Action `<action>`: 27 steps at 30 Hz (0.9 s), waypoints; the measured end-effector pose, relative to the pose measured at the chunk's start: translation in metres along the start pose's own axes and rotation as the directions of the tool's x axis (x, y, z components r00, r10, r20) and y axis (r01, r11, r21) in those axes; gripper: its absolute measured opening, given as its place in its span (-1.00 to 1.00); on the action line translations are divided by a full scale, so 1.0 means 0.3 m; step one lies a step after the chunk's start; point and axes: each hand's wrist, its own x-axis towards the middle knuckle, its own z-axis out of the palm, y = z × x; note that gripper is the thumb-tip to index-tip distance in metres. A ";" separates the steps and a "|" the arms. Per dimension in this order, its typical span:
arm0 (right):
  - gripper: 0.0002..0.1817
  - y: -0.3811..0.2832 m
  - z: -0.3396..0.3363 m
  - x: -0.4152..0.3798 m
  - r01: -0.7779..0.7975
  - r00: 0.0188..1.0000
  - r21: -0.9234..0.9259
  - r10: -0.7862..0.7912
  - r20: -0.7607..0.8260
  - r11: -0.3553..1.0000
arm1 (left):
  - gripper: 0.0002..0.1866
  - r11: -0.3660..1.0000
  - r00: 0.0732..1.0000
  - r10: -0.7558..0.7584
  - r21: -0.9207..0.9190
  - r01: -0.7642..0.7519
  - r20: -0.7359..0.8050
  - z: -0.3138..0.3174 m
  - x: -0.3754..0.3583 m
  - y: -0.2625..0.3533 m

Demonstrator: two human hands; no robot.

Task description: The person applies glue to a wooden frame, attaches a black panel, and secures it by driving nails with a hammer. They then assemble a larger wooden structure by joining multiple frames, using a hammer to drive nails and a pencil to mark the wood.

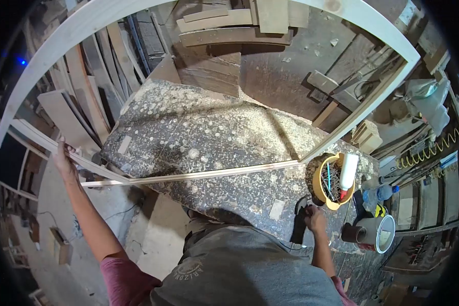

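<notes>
My left hand [65, 158] is closed around the left side of a large pale wooden frame [204, 175], which has a curved top piece and spans the view. The frame's lower bar crosses a paint-speckled workbench [178, 127]. At the bench's right front, my right hand [315, 218] is closed on a dark tool [299, 224], whose exact kind I cannot make out. Just beyond that hand stands a yellow bowl [333, 205] holding many screws or nails, a blue-handled item and a white bottle with a red tip [348, 173].
A white bucket [385, 233], a dark cup [353, 233] and a plastic bottle [380, 193] stand at the right. Curved wooden pieces [224, 28] lie at the back, and long boards [89, 86] lean at the left. A coiled yellow hose [428, 153] hangs at the right.
</notes>
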 end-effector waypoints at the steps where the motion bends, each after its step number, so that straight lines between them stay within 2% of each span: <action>1: -0.70 -0.010 0.009 -0.020 0.008 1.000 -0.002 -0.008 0.009 1.000 | -0.80 1.000 1.000 -0.001 0.009 0.001 -0.008 -0.010 0.002 -0.001; 4: -0.67 -0.036 0.000 -0.065 -0.033 0.998 0.077 0.037 -0.049 0.997 | -0.80 0.999 1.000 0.025 0.020 -0.025 0.002 -0.033 0.009 -0.020; 6: -0.63 0.017 0.042 -0.043 -0.137 0.985 -0.052 0.131 -0.111 0.989 | -0.79 1.000 0.999 -0.013 0.026 0.014 -0.039 -0.040 0.009 -0.024; 8: -0.63 0.098 0.076 -0.038 -0.136 0.990 -0.206 0.138 -0.004 0.969 | -0.78 0.990 0.996 -0.029 0.135 0.041 -0.090 -0.058 0.014 -0.038; 10: -0.63 0.082 0.068 -0.034 -0.152 0.986 -0.248 0.162 0.022 0.957 | -0.78 0.983 0.994 -0.039 0.174 0.057 -0.103 -0.036 -0.009 -0.014; 12: -0.65 0.084 0.068 -0.029 -0.148 0.982 -0.162 0.164 0.094 0.976 | -0.77 0.949 0.993 -0.060 0.302 0.088 -0.100 -0.068 0.015 -0.032; 14: -0.64 0.281 0.217 0.005 -0.164 0.984 0.104 0.155 0.088 0.981 | -0.72 0.991 0.999 -0.044 0.123 0.044 -0.006 -0.068 0.012 -0.035; 16: -0.61 0.032 0.105 -0.045 -0.095 0.995 -0.062 0.094 -0.018 0.994 | -0.71 0.979 0.993 -0.120 0.163 0.119 -0.005 -0.054 -0.013 0.007; 17: -0.59 -0.027 0.094 -0.040 -0.040 0.999 0.011 0.040 -0.004 0.999 | -0.68 0.988 0.992 -0.117 0.104 0.111 0.048 -0.061 -0.017 0.004; 18: -0.62 -0.074 0.109 -0.028 0.175 0.984 0.180 -0.165 -0.070 0.968 | -0.66 0.994 0.989 -0.109 0.043 0.105 0.105 -0.079 -0.021 -0.010; 19: -0.67 -0.132 0.126 0.001 0.178 0.983 0.295 -0.180 -0.019 0.939 | -0.63 0.996 0.975 -0.079 -0.034 0.088 0.209 -0.104 -0.025 -0.037; 20: -0.72 -0.279 0.119 0.009 0.164 0.980 0.406 -0.194 0.033 0.899 | -0.59 0.991 0.948 -0.043 -0.111 0.081 0.314 -0.137 -0.018 -0.076; 21: -0.83 -0.418 0.125 0.024 0.256 0.963 0.463 -0.266 -0.046 0.849 | -0.48 0.997 0.869 0.053 -0.072 -0.020 0.493 -0.178 -0.001 -0.121; 22: -0.90 -0.541 0.131 0.052 0.250 0.954 0.494 -0.300 0.024 0.833 | -0.42 0.992 0.855 0.097 -0.123 -0.039 0.510 -0.153 -0.029 -0.089; 23: -0.90 -0.690 0.119 0.055 0.284 0.935 0.563 -0.354 0.017 0.776 | -0.41 0.989 0.848 0.065 -0.148 0.016 0.526 -0.166 -0.022 -0.121; 24: -0.88 -0.805 0.130 0.080 0.275 0.910 0.591 -0.405 0.095 0.758 | -0.40 0.983 0.839 0.035 -0.172 0.070 0.544 -0.181 -0.013 -0.153; 25: -0.83 -0.994 0.087 0.043 0.405 0.848 0.650 -0.530 -0.004 0.643 | -0.40 0.988 0.847 0.047 -0.151 0.040 0.530 -0.166 -0.013 -0.129; 26: -0.78 -1.126 0.055 0.033 0.411 0.803 0.596 -0.584 0.123 0.690 | -0.44 0.980 0.879 0.016 -0.180 0.080 0.477 -0.155 -0.014 -0.136; 27: -0.71 -1.235 0.067 0.021 0.292 0.788 0.690 -0.575 0.220 0.663 | -0.45 0.980 0.889 -0.003 -0.176 0.094 0.459 -0.150 -0.006 -0.147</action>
